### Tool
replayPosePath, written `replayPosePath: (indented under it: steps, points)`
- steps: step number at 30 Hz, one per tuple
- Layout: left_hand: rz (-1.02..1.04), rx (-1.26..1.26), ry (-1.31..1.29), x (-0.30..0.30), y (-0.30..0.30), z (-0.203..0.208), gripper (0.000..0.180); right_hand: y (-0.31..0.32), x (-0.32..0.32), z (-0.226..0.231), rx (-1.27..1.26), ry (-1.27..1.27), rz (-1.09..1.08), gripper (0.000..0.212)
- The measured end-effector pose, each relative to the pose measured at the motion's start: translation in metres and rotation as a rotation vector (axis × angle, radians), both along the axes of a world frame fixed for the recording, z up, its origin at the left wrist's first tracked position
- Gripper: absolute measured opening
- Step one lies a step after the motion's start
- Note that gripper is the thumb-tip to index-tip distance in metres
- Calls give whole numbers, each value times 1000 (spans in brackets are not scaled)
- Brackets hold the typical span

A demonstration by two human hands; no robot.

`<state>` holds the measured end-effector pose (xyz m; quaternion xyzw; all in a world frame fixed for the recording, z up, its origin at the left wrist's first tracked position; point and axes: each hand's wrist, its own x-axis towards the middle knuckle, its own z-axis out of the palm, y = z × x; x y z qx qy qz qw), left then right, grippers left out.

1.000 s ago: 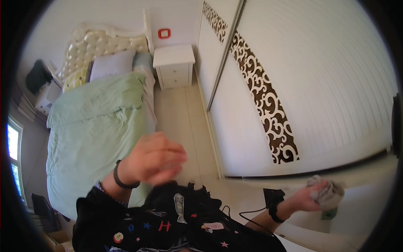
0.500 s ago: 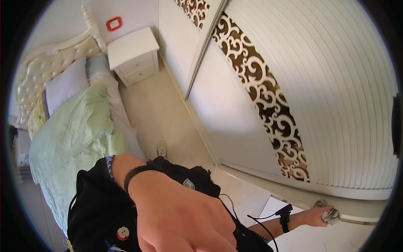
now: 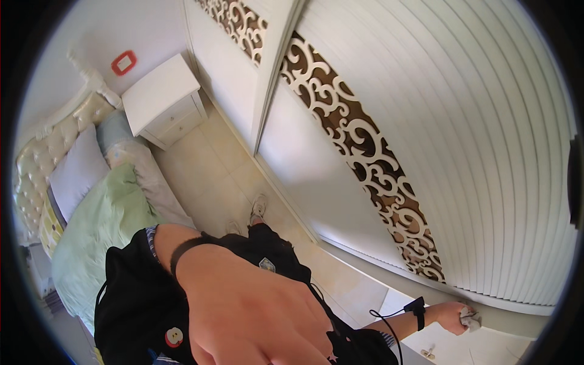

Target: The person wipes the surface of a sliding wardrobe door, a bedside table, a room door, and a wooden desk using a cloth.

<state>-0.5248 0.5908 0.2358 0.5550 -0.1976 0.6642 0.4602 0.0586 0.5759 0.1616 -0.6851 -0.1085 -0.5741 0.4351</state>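
Low at the right, my right hand is closed around a crumpled grey-white cloth. The cloth rests against the pale ledge below the white sliding wardrobe door. My left hand looms large at the bottom centre, back up and close to the camera. Its fingertips are cut off by the lower edge, so what they do is hidden. Beneath the right forearm is a white surface with a small knob.
A bed with a green quilt stands at the left, beside a white nightstand. The door carries a brown band with white scrollwork. My shoe stands on the tiled floor. A thin black cable hangs by my right wrist.
The whole view has shifted, with bed and nightstand further left. My right hand and the cloth appear slightly further left along the ledge. A knob now shows below the forearm.
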Motion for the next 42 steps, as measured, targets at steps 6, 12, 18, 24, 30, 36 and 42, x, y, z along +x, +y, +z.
replayPosePath:
  steps: [6, 12, 18, 24, 30, 36, 42]
  points:
    - [295, 126, 632, -22, 86, -19, 12, 16, -22, 8, 72, -305, 141, 31]
    - [1398, -619, 962, -66, 215, -129, 27, 41, -86, 44, 153, -332, 508, 20]
    - [1287, -764, 744, -74, 252, -168, 33, 2, -8, 9, 151, -203, 508, 8]
    - [1061, -592, 776, -92, 244, -175, 42, 8, -38, 18, -33, 110, 47, 56]
    - [667, -492, 856, -128, 245, -185, 43, 169, -306, 87, 152, 326, 303, 54]
    - [485, -190, 963, -140, 279, -201, 43, 249, -471, 88, 22, 23, 495, 43]
    - [231, -465, 953, -154, 277, -193, 44, 311, -603, 56, -298, -488, 838, 34]
